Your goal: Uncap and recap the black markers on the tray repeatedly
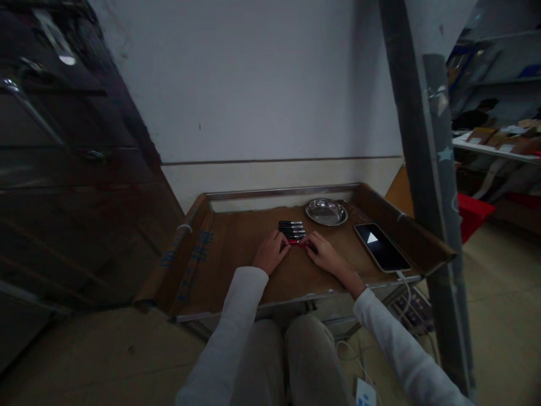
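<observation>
A red pen-like marker [295,242] lies crosswise on the cardboard-covered tabletop [236,242]. My left hand [271,251] pinches its left end, and my right hand [322,251] has its fingers closed at the right end. Just beyond it, several black pen-like markers [291,228] lie side by side in a neat stack of rows, parallel to the red one. Both wrists rest low near the table's front edge. The fingertips partly cover the ends of the red marker.
A round metal dish [326,212] sits at the back right. A phone [382,248] with a white charging cable [406,293] lies on the right. Cardboard flaps [403,225] rise at the table's sides. A grey post [439,186] stands to the right; a person [475,117] is farther back.
</observation>
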A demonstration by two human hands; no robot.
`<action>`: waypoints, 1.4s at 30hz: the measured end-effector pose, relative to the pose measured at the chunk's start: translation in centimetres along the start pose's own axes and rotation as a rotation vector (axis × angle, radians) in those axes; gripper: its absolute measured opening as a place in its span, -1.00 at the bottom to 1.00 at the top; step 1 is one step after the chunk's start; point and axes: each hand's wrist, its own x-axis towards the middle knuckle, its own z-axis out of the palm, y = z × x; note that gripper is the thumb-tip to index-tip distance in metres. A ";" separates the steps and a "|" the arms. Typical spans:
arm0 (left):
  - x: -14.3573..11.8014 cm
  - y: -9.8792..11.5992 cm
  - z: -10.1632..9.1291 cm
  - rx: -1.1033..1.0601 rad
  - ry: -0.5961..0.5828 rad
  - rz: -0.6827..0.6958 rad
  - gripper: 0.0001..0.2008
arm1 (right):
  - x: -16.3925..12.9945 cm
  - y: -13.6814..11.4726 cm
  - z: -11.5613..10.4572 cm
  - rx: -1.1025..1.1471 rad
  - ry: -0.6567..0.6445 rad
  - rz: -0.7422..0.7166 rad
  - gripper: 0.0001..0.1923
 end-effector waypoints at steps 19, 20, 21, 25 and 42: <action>0.8 0.2 -0.6 0.197 0.165 -0.273 -0.87 | 0.6 1.1 0.2 -0.298 0.200 0.141 -0.80; 0.8 0.0 -0.6 0.243 0.190 -0.330 -0.85 | 0.5 1.2 0.3 -0.338 0.191 0.156 -0.78; 0.9 -0.3 -0.6 0.286 0.202 -0.379 -0.81 | 0.4 1.3 0.5 -0.374 0.173 0.169 -0.78; 0.7 -1.0 -0.1 0.391 0.186 -0.502 -0.70 | 0.2 1.5 0.7 -0.454 0.099 0.195 -0.78; 0.5 -0.9 0.0 0.517 0.112 -0.484 -0.66 | 0.3 1.0 0.3 -0.507 0.051 0.238 -0.77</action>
